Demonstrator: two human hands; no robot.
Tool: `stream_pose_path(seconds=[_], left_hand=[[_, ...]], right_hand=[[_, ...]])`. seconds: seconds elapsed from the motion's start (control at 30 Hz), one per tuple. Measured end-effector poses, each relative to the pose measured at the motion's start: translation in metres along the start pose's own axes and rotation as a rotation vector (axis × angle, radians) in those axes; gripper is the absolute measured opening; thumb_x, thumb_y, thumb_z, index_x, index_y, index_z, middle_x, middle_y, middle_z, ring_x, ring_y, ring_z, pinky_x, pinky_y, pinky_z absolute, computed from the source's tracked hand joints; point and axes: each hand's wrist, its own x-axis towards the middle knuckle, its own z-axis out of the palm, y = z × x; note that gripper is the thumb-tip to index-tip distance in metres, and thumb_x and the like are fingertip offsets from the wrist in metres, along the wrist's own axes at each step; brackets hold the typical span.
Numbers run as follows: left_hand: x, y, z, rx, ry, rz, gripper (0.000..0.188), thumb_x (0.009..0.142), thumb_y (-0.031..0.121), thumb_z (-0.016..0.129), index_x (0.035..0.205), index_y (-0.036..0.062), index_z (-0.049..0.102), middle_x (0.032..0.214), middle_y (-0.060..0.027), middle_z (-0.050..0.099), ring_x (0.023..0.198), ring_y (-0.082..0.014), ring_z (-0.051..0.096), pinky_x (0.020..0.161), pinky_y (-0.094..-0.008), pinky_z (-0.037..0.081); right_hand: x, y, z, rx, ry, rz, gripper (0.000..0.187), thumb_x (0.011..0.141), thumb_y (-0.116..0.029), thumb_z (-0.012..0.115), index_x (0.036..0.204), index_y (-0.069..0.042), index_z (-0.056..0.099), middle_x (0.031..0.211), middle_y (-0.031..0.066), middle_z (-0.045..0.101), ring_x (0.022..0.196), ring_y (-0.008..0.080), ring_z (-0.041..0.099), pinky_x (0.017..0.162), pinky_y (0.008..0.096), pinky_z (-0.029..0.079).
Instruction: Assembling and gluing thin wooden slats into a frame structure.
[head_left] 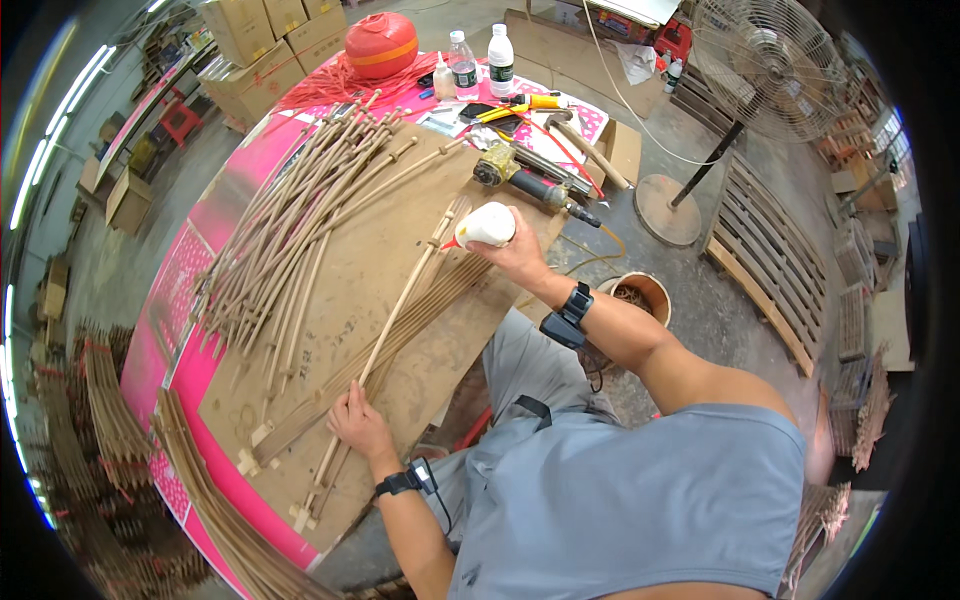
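My right hand (524,252) is wrapped round a white squeeze bottle (486,226) with a red nozzle. The nozzle points left, close to the upper end of a thin wooden rod (394,308); whether it touches the wood I cannot tell. Lower down, the fingers of my left hand (362,424) pinch that same rod, which lies slanted over a brown cardboard sheet (410,190). Beneath and beside it runs a row of bare thin sticks (425,312). To the left lies a heap of rods with small knobs (300,215).
A nail gun (525,182) with an air hose lies beyond my right hand, near a hammer (592,155). Plastic bottles (501,60) and a ball of red twine (381,45) stand at the back. Sticks are bundled (215,495) at left. A bucket (642,296) and fan (770,65) stand right.
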Motion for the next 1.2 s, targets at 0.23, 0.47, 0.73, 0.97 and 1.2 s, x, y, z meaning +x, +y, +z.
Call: stream_pose_path(seconds=[0.23,0.47,0.73,0.97,1.2], left_hand=[[0.000,0.000,-0.001,0.014,-0.008,-0.004,0.022,0.092,0.018,0.074,0.113,0.0202,0.076,0.094,-0.0041,0.063,0.089,-0.0291,0.059,0.077,-0.0448,0.043],[-0.002,0.000,0.001,0.021,-0.018,-0.031,0.021,0.092,0.019,0.074,0.112,0.0207,0.078,0.094,-0.0021,0.063,0.090,-0.0263,0.059,0.085,-0.0426,0.043],[0.001,0.004,-0.002,0.022,-0.034,-0.052,0.020,0.092,0.020,0.073,0.112,0.0204,0.078,0.095,-0.0030,0.063,0.092,-0.0267,0.059,0.086,-0.0431,0.043],[-0.001,0.003,-0.003,-0.001,-0.044,-0.071,0.020,0.093,0.021,0.073,0.112,0.0207,0.078,0.094,-0.0031,0.063,0.091,-0.0270,0.059,0.086,-0.0431,0.043],[-0.001,0.004,-0.001,0.006,-0.044,-0.065,0.020,0.093,0.020,0.073,0.112,0.0203,0.078,0.094,-0.0034,0.063,0.091,-0.0273,0.059,0.085,-0.0430,0.043]], right_hand=[[0.001,0.009,0.006,-0.073,0.025,-0.041,0.062,0.072,-0.026,0.095,0.120,-0.005,0.062,0.108,0.0095,0.076,0.102,0.0195,0.072,0.090,0.0356,0.057],[0.000,0.007,0.009,-0.075,0.035,-0.013,0.061,0.073,-0.026,0.094,0.120,-0.005,0.061,0.108,0.0084,0.075,0.103,0.0191,0.071,0.091,0.0351,0.056],[0.001,0.008,0.010,-0.076,0.016,-0.025,0.059,0.074,-0.025,0.094,0.118,-0.006,0.061,0.109,0.0070,0.074,0.103,0.0170,0.070,0.091,0.0345,0.055],[0.001,0.000,0.010,-0.078,-0.002,-0.028,0.055,0.075,-0.025,0.094,0.116,-0.006,0.062,0.106,0.0062,0.073,0.100,0.0166,0.069,0.090,0.0335,0.055],[0.001,0.009,0.009,-0.132,-0.009,-0.073,0.054,0.076,-0.025,0.093,0.116,-0.006,0.062,0.105,0.0071,0.073,0.099,0.0182,0.070,0.088,0.0337,0.055]])
